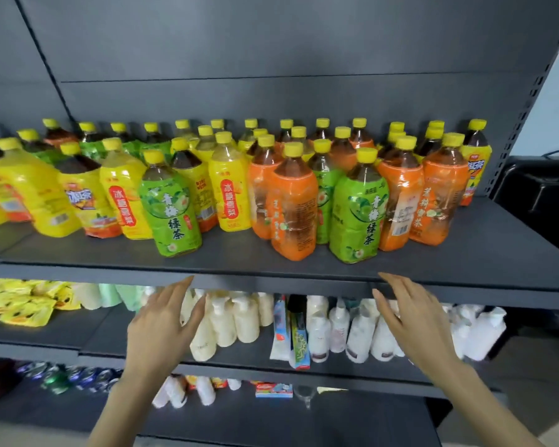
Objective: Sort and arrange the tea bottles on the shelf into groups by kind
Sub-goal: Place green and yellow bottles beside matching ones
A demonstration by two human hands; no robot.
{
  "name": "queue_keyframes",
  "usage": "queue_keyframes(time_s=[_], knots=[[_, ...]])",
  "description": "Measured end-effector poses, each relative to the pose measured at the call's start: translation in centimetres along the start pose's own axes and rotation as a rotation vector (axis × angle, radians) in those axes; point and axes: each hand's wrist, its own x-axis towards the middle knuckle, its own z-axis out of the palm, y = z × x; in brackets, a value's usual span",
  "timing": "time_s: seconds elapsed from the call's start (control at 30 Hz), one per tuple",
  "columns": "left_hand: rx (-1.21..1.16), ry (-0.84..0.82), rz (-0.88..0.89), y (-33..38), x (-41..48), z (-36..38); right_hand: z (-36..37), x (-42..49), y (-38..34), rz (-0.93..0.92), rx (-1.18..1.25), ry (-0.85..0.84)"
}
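Looks forward and slightly down from head height, wide-angle, close to the dark shelf [491, 233] spanning mid-frame; takes in back panel [271, 43] at the top and lower shelves [46, 335] along the bottom.

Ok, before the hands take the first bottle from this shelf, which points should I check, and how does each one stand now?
1. Left hand free: ok, open, holds nothing.
2. Right hand free: ok, open, holds nothing.
3. Kinds grouped: not ok; left green bottle stands among yellow bottles, right green bottle among orange bottles.
4. Both green bottles reachable: ok, front row, nothing before them.
5. Bare room on shelf front: ok.
6. Back-row bottles, their kinds: cannot tell, labels hidden.
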Motion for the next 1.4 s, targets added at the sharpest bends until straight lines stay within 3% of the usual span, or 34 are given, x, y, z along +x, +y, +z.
queue_keyframes(time_s=[0.47, 0.8, 1.1, 1.27, 1.4], knots=[[0.153, 0.058, -0.049, -19.8, -1.4, -9.0, 4.8, 0.9, -20.6, -0.104, 0.037, -0.109], [0.191, 0.07, -0.023, -29.1, 4.8, -8.4, 11.4, 5.9, -30.8, -0.212, 0.04, -0.106], [0.242, 0.007, -0.048, -38.7, 9.5, -8.8, 16.8, 9.5, -39.4, -0.163, 0.075, -0.14], [0.173, 0.028, -0.129, -43.0, 11.1, -9.5, 18.6, 11.1, -45.4, -0.207, 0.091, -0.157], [0.154, 0.013, -0.086, -46.9, 11.6, -10.0, 20.3, 11.9, -51.0, -0.238, 0.102, -0.17]])
